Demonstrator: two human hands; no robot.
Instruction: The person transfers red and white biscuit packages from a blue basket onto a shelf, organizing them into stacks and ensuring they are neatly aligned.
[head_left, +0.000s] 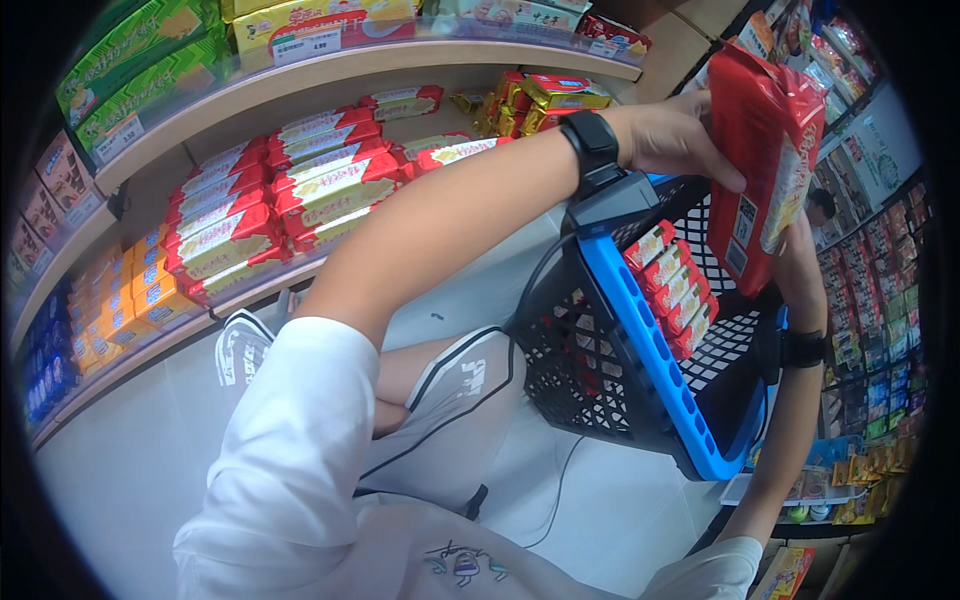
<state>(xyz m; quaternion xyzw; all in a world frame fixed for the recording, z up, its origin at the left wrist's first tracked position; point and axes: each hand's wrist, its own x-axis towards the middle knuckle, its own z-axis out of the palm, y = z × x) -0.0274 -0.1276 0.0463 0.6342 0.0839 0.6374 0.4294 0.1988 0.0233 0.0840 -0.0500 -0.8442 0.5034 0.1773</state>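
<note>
My left hand (686, 139) grips a large red biscuit packet (757, 165) from its left side, with the thumb across its face. The packet is tilted on end above a black basket (585, 352) with a blue rim. My right hand (799, 259) holds the same packet low on its far side; its fingers are largely hidden behind the wrapper. Inside the basket lies a row of smaller red-and-white biscuit packs (675, 285). Through the mesh wall, more red wrapping shows dimly.
Stacked red-and-white biscuit packs (330, 172) fill a low shelf at the left, beside orange boxes (139, 292). Gold-and-red packs (555, 94) sit at its far end. A thin cable (559, 487) trails over the tiled floor. Hanging snack packets (870, 322) line the right.
</note>
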